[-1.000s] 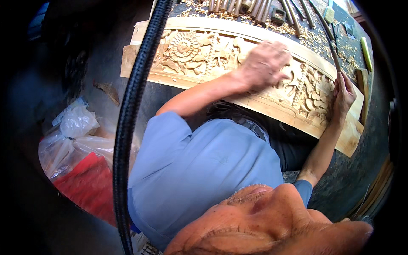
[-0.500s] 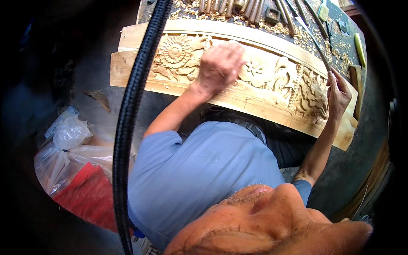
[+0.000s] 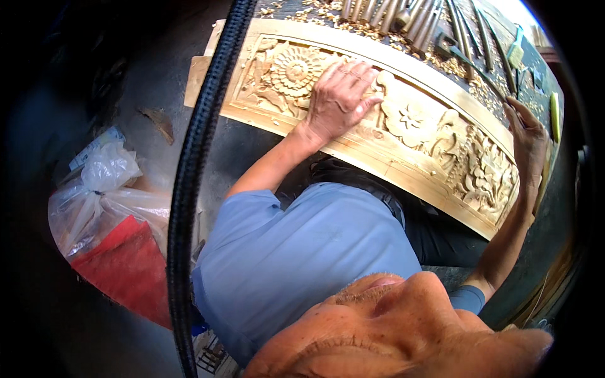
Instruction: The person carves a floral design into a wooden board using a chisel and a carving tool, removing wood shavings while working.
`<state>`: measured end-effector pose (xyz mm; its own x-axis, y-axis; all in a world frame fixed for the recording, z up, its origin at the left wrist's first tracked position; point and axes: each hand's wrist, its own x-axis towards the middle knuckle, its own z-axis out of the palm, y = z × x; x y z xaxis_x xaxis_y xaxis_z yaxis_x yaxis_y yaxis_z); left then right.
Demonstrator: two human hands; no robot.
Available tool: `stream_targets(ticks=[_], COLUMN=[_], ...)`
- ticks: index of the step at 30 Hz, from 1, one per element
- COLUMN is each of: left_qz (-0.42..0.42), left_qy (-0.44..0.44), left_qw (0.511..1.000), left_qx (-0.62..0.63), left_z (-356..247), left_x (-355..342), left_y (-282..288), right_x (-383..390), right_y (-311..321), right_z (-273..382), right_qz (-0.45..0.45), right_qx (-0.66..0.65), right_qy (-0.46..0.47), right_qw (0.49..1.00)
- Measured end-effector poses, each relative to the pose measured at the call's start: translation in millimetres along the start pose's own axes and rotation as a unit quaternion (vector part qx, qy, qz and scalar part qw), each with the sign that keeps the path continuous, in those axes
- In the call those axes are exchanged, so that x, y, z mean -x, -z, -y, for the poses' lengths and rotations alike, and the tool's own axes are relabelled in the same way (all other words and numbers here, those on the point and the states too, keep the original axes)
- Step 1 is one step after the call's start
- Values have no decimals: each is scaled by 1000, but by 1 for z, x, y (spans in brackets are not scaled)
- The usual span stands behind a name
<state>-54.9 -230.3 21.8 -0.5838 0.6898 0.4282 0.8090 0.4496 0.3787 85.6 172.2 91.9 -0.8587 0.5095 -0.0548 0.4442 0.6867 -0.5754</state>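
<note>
Lying at far left, a knotted clear plastic bag (image 3: 110,170) sits beside a red sheet (image 3: 126,271), with a dark wood scrap (image 3: 156,123) on the floor nearby. A black braided cable (image 3: 198,157) crosses the view in front of the left end of the carved wooden panel (image 3: 378,143), which runs rightward along the near side of the worktop (image 3: 532,57), just beyond the person's lap. Toward its left end is a round layered flower (image 3: 295,70); just right of that, the left hand (image 3: 343,97) rests palm down on the relief, fingers extended and gripping nothing. A light, flat palm suits this spot best: thin petals and undercut edges look easy to chip, and strokes running along the forms should snag less than strokes across them. Further right come a star-shaped flower (image 3: 413,118) and dense leafwork. Behind the panel, carving tools (image 3: 416,22) lie side by side among pale shavings (image 3: 450,66), with a brush (image 3: 517,50) beyond. At the right end, the right hand (image 3: 528,129) grasps a slender tool (image 3: 482,75), pointed away toward the others; its working edge cannot be made out. Keeping it angled clear of the left hand and the finished carving would be wise.
</note>
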Motion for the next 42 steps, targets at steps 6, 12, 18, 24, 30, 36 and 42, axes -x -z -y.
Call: stream_targets(ticks=[6,12,18,24,30,36,42], left_qz=[-45,-40,-51,7,80,74,89], left_qy=[12,-120,-303,-292,-310,-298,-303], left_qw=[998,986,943,941,923,919,913], left_qx=[-38,113,129,170,212,247,260], left_z=[18,-46,-102,-123,-118,-118,-115], left_x=[11,-6,-48,-87,-90,-92,-92], left_y=[11,-12,-60,-109,-132,-139,-139], right_x=[-12,44,132,152,148,149,143], right_y=[3,8,-32,-31,-33,-35,-32], right_z=[18,7,-4,-12,-29,-39,-35], right_qz=[7,-84,-91,-83,-60,-40,-37], right_qx=[100,113,-111,-48,-66,-99,-93], right_qy=[37,73,74,123,161,126,147], right_qw=[994,987,987,988,983,986,984])
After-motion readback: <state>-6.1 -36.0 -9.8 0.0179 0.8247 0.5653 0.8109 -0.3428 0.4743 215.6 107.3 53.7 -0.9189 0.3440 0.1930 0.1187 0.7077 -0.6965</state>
